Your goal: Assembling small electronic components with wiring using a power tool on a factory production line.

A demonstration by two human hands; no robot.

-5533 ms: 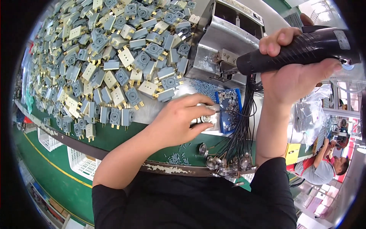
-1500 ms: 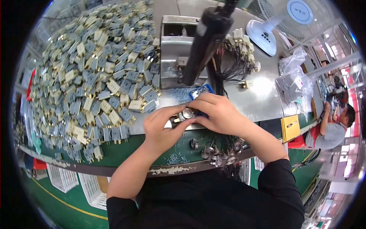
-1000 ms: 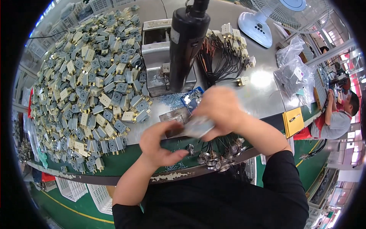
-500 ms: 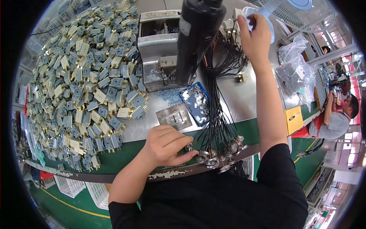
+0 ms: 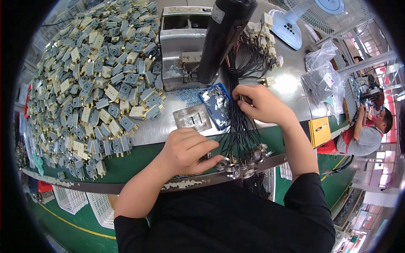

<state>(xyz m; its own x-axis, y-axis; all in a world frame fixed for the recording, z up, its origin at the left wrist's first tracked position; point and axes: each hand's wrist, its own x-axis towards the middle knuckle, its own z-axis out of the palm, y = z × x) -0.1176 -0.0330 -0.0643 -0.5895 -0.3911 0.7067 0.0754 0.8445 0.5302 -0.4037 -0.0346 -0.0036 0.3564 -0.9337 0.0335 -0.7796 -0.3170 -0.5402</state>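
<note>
My left hand (image 5: 187,152) is closed near the table's front edge, thumb and forefinger almost together around a small metallic bit I cannot make out. Just right of it, round metal-ended parts (image 5: 232,168) hang at the edge on a bundle of black cables (image 5: 239,126). Over the middle of that bundle, my right hand (image 5: 263,103) pinches at the cables. Beyond the left hand lies a flat metal fixture block (image 5: 182,121) with a slotted centre. A blue tray (image 5: 221,123) of small metal pieces sits between fixture and cables.
A big heap of grey and cream plug parts (image 5: 101,80) covers the left side. A metal machine (image 5: 177,78) with a black cylinder (image 5: 221,46) stands at the back, near loose screws (image 5: 185,96). A blue fan (image 5: 287,31), plastic bag (image 5: 327,82) and yellow pad (image 5: 319,137) are on the right.
My right hand has come back from the cream connectors at the far right to the middle of the cable bundle. The left hand stays near the metal-ended parts, and the view has shifted slightly.
</note>
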